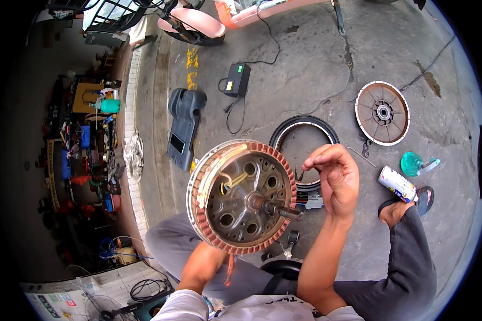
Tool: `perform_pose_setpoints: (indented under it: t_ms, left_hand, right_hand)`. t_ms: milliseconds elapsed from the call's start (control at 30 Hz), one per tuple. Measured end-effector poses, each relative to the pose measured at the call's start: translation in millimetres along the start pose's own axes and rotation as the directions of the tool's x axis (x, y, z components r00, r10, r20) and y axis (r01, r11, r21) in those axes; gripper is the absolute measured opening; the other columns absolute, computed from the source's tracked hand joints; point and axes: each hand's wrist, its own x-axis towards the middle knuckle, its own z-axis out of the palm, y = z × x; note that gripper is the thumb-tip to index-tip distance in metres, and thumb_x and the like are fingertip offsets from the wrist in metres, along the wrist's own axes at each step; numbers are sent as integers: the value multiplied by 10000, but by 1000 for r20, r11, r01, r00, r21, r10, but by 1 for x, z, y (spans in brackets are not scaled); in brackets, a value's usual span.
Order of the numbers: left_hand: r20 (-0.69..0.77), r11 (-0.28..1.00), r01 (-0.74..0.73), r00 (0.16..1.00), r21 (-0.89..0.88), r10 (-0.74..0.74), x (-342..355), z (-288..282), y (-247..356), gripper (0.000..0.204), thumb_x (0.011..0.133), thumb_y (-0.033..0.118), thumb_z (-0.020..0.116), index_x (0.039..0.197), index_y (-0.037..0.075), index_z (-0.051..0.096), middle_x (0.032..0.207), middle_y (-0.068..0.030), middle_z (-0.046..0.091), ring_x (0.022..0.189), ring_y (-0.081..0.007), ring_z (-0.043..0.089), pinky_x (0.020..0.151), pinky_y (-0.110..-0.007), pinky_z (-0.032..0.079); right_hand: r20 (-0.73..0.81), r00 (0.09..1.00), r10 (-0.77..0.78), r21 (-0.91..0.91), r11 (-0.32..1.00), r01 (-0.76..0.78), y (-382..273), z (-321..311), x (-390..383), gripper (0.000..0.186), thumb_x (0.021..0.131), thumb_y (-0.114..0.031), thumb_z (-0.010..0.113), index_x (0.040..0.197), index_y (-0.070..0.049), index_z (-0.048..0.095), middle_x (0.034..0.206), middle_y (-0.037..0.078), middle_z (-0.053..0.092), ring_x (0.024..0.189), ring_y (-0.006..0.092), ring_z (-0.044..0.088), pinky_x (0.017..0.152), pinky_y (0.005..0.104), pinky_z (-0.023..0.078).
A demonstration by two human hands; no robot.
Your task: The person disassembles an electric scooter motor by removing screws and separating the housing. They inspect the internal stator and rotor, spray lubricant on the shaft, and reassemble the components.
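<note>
A round hub motor stator (235, 200), ringed with copper-coloured teeth, is held up in front of me. Its threaded axle (276, 208) points right, and yellow-green wires lie across its upper left face. My left hand (210, 258) supports it from behind and below; the fingers are hidden by the stator, only the wrist area shows. A reddish-brown strand (230, 269) hangs from its lower edge. To the right of the stator, my right hand (337, 182) is raised apart from it, its fingers bent loosely, the thumb away from the fingertips. No held thing is plain there.
Beyond my hands lie a tyre with rim (332, 128), a round motor cover (383, 113), a dark plastic case with a phone (177, 143) and a black charger (237, 80). A spray can (397, 183) and green spray bottle (412, 164) are by my foot. A pink scooter (198, 24) stands far off.
</note>
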Motion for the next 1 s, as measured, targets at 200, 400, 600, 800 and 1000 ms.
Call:
perform_pose_setpoints:
  t_ms: [200, 400, 600, 800, 1000]
  left_hand:
    - [-12, 1000, 5, 1000, 12, -4, -3, 3, 0, 370, 1046, 309, 589, 1317, 58, 581, 1082, -51, 693, 912, -218, 692, 808, -353, 596]
    - [-13, 1000, 11, 1000, 21, -11, -3, 5, -5, 381, 1045, 317, 593, 1323, 57, 576, 1085, -50, 692, 917, -216, 692, 811, -351, 595]
    - [-22, 1000, 18, 1000, 20, -17, -11, 5, -7, 393, 1044, 324, 597, 1330, 56, 571, 1088, -50, 691, 921, -213, 691, 815, -349, 593]
    - [-40, 1000, 16, 999, 14, -15, -17, 5, -15, 405, 1042, 331, 602, 1336, 55, 565, 1092, -49, 689, 926, -211, 691, 819, -347, 592]
    - [-47, 1000, 17, 999, 15, -16, -15, 5, -17, 417, 1041, 339, 606, 1343, 54, 560, 1095, -48, 688, 930, -208, 690, 822, -345, 590]
  right_hand:
    - [-116, 993, 27, -110, 993, -40, -4, -16, -1, 375, 944, -316, 770, 1062, 20, 652, 1031, 116, 692, 982, 202, 691, 911, 342, 554]
    - [-103, 987, 124, -216, 966, -144, -1, -15, 0, 297, 933, -211, 785, 1094, 4, 658, 1059, 84, 706, 1009, 166, 685, 919, 312, 537]
    - [-6, 977, 215, -324, 924, -205, 7, -10, 7, 261, 908, -131, 766, 1123, -4, 689, 1064, 51, 711, 980, 129, 673, 919, 314, 522]
    - [80, 957, 280, -380, 896, -230, 17, -4, 13, 296, 906, -138, 771, 1152, 1, 681, 1061, 59, 711, 975, 150, 669, 924, 328, 524]
    - [132, 924, 358, -331, 895, -299, 32, -9, 12, 417, 924, -298, 767, 1203, -8, 662, 1098, 75, 707, 1052, 171, 649, 982, 342, 499]
